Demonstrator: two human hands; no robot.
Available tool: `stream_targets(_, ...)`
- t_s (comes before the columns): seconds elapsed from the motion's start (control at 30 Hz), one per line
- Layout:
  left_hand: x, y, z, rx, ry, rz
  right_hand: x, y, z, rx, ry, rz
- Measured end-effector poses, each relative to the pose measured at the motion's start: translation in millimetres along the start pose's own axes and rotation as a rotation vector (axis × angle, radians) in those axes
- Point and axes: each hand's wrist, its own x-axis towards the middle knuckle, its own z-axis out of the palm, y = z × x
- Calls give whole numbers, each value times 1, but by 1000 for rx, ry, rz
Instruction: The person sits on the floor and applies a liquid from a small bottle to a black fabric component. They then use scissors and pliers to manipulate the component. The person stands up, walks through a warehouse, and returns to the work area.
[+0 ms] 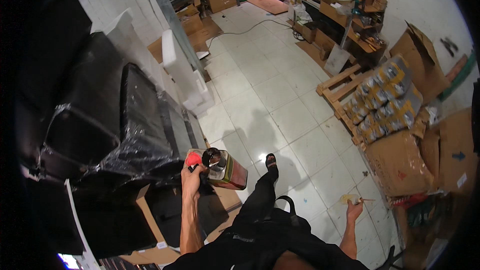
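At the lower middle, my left hand (192, 172) is closed at the near top edge of a rectangular metal can (234, 174) with red and yellowish sides. Beside my fingers a round red piece (193, 158) sits at the can's top. A dark-smeared round container (214, 157) also shows there; whether it stands on or in the can is hard to tell. Out to the lower right, my right hand (354, 211) is closed on a small pale yellow object (348, 199). A thin reddish stick (368, 200) juts out to the right of that hand.
Black plastic-wrapped blocks (145, 120) and white foam pieces (176, 60) line the left. On the right, a wooden pallet (334, 90) bears taped bundles (387, 95), near cardboard boxes (400, 165). A cable (245, 31) crosses the tiled floor (280, 95) toward shelves (345, 17).
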Motion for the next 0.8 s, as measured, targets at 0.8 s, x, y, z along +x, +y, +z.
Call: stream_targets(0.8,632,211,291,-8,58,-48,386,-324,504,-69,-276,-86)
